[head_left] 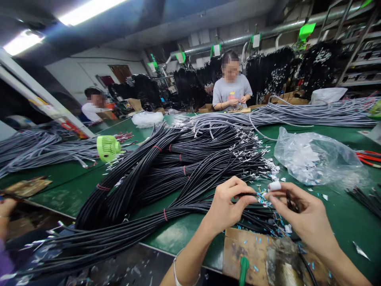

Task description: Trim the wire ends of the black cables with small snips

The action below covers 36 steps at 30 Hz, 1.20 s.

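Observation:
My left hand (pixel 228 202) pinches a black cable (pixel 246 194) near its stripped end, thumb against fingertips. Facing it, my right hand (pixel 303 208) has thumb and forefinger closed on the thin coloured wires (pixel 262 195) coming out of that cable. A white wrap (pixel 274 186) covers one right fingertip. Something dark (pixel 290 200) shows inside the curled right fingers; its kind is unclear. Beneath both hands lie more black cable ends with blue-tipped wires (pixel 275 224). Closer to me is a wooden board (pixel 233 248) bearing a worn metal block (pixel 282 258) and a green handle (pixel 244 268).
Bundles of black cables (pixel 139 178) with red ties cover the green table (pixel 174 238). Beyond are grey cables (pixel 327 111), a clear plastic bag (pixel 315 159) and a light-green fan (pixel 108 148). One person (pixel 232 89) works opposite, another (pixel 93 105) farther left. A co-worker's hand (pixel 7 206) shows at left.

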### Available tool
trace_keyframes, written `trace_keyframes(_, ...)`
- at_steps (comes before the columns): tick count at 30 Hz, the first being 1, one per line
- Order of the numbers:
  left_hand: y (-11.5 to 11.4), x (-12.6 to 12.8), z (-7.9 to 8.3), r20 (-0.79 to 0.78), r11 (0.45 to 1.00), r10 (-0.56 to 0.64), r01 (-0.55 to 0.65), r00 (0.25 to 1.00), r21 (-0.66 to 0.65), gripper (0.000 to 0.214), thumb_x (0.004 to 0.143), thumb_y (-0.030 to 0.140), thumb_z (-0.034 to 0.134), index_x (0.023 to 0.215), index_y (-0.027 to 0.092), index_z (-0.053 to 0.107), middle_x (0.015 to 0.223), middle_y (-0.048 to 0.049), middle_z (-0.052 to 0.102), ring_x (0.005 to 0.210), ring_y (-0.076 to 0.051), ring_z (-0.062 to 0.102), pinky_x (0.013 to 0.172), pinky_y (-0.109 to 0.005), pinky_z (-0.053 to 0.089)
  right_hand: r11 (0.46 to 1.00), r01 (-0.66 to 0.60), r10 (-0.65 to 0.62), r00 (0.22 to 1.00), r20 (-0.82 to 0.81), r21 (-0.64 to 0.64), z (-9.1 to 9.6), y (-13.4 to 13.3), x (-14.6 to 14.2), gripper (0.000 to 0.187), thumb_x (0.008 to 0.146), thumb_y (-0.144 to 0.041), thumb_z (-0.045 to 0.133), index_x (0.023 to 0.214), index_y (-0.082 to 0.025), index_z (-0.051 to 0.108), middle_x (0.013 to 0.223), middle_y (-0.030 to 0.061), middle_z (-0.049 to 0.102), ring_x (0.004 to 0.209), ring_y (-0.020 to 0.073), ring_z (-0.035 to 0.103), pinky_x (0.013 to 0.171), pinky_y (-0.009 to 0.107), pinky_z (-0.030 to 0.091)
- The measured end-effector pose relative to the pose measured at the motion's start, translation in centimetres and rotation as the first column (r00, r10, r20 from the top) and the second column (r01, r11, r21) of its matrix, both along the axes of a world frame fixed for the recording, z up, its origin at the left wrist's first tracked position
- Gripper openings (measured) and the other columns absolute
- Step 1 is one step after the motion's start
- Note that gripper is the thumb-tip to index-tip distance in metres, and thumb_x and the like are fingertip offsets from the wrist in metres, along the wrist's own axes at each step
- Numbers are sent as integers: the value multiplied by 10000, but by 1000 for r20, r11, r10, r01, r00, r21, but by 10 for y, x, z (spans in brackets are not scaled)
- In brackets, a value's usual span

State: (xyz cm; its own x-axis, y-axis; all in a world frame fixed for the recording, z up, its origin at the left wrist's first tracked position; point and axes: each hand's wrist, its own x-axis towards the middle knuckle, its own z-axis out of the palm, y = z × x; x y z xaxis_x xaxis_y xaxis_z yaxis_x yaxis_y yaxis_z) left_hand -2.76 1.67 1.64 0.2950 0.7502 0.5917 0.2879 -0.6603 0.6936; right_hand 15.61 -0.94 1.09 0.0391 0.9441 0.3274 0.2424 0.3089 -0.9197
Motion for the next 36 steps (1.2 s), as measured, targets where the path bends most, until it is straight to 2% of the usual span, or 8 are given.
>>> trace_keyframes(3, -1, 1, 0, 15, 1000, -15, 15, 1000, -2, 133, 836, 186, 602, 846, 134, 724, 771, -80, 679, 688, -148, 606, 603, -244, 473, 992, 106, -107, 994, 12, 74, -6, 1, 2, 226, 754, -280, 672, 959, -197, 628, 821, 51, 735, 709, 183, 708, 672, 281, 593)
trace_keyframes(8, -3, 4, 0, 59, 998, 33, -36, 998, 46, 92, 790, 183, 658, 799, 134, 735, 703, -76, 695, 619, -140, 603, 557, -239, 478, 996, 52, -54, 998, 25, 78, -5, 0, 2, 207, 794, -286, 644, 985, -210, 619, 858, 50, 740, 723, 171, 707, 707, 279, 592)
trace_keyframes(15, -6, 3, 2, 21, 998, 1, -3, 1000, 60, 94, 788, 153, 647, 815, 121, 731, 725, -74, 666, 643, -137, 595, 604, -245, 489, 986, -34, 8, 987, 160, 162, 1, -5, 4, 238, 877, -246, 538, 1113, -241, 575, 984, 52, 725, 400, 77, 544, 567, 271, 572)
trace_keyframes(20, -7, 3, 3, 6, 999, -9, 8, 1000, 50, 99, 799, 148, 627, 819, 122, 721, 739, -69, 646, 651, -137, 580, 611, -248, 476, 958, -38, -51, 953, 298, 283, -3, -3, 5, 253, 860, -177, 544, 1096, -260, 582, 955, 37, 728, 689, 155, 687, 661, 269, 556)
trace_keyframes(25, -8, 2, 3, -38, 998, -57, 57, 998, 7, 140, 840, 157, 581, 801, 98, 702, 730, -74, 627, 659, -143, 556, 609, -247, 434, 860, -134, -156, 850, 504, 493, -10, -3, 10, 398, 774, -49, 557, 1103, -273, 577, 916, 32, 722, 742, 194, 694, 631, 278, 522)
trace_keyframes(28, -8, 1, 2, -90, 995, -96, 94, 991, -24, 180, 874, 157, 534, 809, 98, 692, 719, -67, 603, 666, -142, 535, 616, -247, 406, 855, -171, -134, 839, 527, 490, -12, -4, 12, 407, 759, -36, 542, 1091, -268, 580, 901, 34, 721, 738, 202, 694, 609, 281, 513)
trace_keyframes(32, -8, 0, 2, -105, 992, -118, 113, 987, -58, 223, 901, 186, 500, 793, 117, 682, 684, -49, 581, 640, -133, 508, 603, -241, 380, 913, -78, -101, 908, 407, 400, -8, -3, 10, 314, 796, -104, 585, 1068, -262, 595, 897, 21, 724, 716, 167, 693, 656, 263, 536)
trace_keyframes(36, -7, 0, 3, -58, 983, -147, 139, 987, -118, 297, 929, 206, 443, 737, 123, 653, 677, -50, 618, 647, -134, 528, 640, -244, 392, 956, -105, 27, 961, 274, 273, -3, 0, 8, 277, 835, -142, 571, 1083, -265, 585, 870, 8, 738, 730, 147, 710, 680, 232, 566)
